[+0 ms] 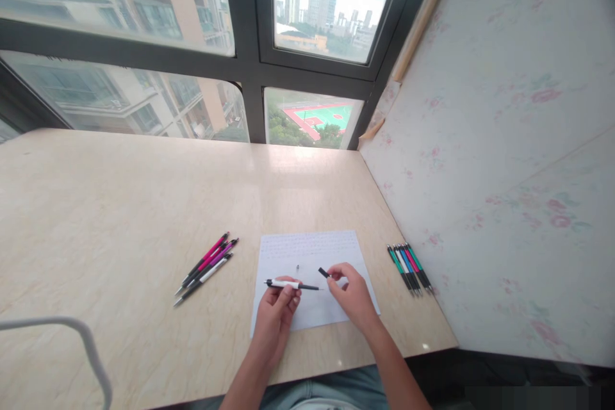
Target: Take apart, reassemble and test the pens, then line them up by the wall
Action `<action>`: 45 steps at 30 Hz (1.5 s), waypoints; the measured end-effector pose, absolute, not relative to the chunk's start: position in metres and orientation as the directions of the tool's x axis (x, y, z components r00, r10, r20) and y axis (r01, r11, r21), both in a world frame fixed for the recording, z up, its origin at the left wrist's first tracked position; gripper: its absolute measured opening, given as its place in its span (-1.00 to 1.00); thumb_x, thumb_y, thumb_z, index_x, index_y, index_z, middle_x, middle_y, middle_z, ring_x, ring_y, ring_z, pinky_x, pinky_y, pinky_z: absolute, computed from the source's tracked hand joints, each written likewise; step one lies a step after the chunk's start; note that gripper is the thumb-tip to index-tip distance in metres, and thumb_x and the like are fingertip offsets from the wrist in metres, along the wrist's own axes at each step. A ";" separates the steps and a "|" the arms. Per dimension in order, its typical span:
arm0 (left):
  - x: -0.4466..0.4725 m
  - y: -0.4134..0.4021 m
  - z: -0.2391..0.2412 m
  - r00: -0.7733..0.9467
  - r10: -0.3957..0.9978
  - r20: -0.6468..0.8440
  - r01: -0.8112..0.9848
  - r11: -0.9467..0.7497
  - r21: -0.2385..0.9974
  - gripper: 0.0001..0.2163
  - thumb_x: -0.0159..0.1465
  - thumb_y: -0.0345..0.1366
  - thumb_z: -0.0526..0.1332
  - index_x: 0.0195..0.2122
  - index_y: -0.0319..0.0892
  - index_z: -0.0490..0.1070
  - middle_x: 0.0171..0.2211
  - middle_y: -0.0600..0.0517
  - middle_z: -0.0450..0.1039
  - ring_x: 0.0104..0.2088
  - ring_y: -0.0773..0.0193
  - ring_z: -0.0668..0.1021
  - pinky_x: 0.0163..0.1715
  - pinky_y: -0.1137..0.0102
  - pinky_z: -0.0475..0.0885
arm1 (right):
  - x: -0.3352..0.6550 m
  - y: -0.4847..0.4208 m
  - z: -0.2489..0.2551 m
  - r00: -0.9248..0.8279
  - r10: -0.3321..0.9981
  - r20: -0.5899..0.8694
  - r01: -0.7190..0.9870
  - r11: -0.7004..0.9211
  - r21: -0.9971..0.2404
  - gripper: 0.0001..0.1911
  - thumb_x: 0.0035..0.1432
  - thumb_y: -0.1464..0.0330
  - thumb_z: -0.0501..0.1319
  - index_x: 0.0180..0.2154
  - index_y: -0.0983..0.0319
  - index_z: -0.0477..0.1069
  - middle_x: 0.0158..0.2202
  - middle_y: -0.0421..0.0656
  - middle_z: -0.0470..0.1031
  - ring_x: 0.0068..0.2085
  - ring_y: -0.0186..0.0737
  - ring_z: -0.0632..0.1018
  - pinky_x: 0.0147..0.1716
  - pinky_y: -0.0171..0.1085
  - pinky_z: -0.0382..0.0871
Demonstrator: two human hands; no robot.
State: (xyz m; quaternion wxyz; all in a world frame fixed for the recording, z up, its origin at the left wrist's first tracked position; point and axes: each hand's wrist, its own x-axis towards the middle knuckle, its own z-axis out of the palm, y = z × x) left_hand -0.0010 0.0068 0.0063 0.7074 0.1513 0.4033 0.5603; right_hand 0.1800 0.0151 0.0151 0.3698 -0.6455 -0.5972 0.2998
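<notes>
My left hand [278, 307] pinches a white and black pen body [288, 284] with its thin refill tip pointing right. It hovers over a white sheet of paper [331, 250]. My right hand [353, 291] pinches a small black pen piece [323, 272] just right of that tip, a short gap between them. A tiny grey part [298, 266], perhaps a spring, lies on the paper above the pen.
Several pink, purple and white pens [206, 266] lie left of the paper. Several green, blue and red pens [410, 267] lie right of it, close to the floral wall [504, 173]. The beige table [120, 205] ends at a window. A white curved bar [91, 346] sits bottom left.
</notes>
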 end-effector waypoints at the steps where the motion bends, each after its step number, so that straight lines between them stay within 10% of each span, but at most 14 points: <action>1: -0.001 0.007 0.007 0.046 0.915 -0.401 -0.665 0.327 0.671 -0.77 0.05 -0.26 0.42 -0.30 -0.22 0.50 -0.31 -0.02 0.52 -0.38 0.35 0.52 -0.31 0.47 0.44 | 0.188 0.009 0.017 0.109 0.994 0.015 0.492 -0.040 -0.870 -0.87 0.09 0.38 0.15 -0.28 0.22 0.43 -0.28 -0.10 0.50 -0.24 -0.15 0.53 -0.46 -0.32 0.36; 29: 0.004 0.002 0.015 0.144 0.925 -0.353 -0.524 0.373 0.766 -0.79 0.01 -0.27 0.44 -0.33 -0.21 0.55 -0.28 -0.07 0.56 -0.28 0.24 0.53 -0.25 0.41 0.41 | 0.174 -0.013 0.046 0.017 0.999 0.041 0.405 0.030 -0.914 -0.88 0.12 0.40 0.17 -0.29 0.21 0.46 -0.33 -0.16 0.52 -0.33 -0.27 0.52 -0.42 -0.36 0.39; 45: -0.002 0.004 0.008 0.169 0.904 -0.392 -0.695 0.391 0.603 -0.77 0.09 -0.32 0.41 -0.25 -0.20 0.46 -0.29 -0.01 0.54 -0.39 0.40 0.53 -0.39 0.55 0.45 | 0.165 0.012 0.023 0.060 0.998 0.019 0.366 -0.004 -0.931 -0.68 0.31 0.21 0.04 -0.22 0.26 0.46 -0.37 -0.11 0.54 -0.36 -0.24 0.53 -0.42 -0.32 0.37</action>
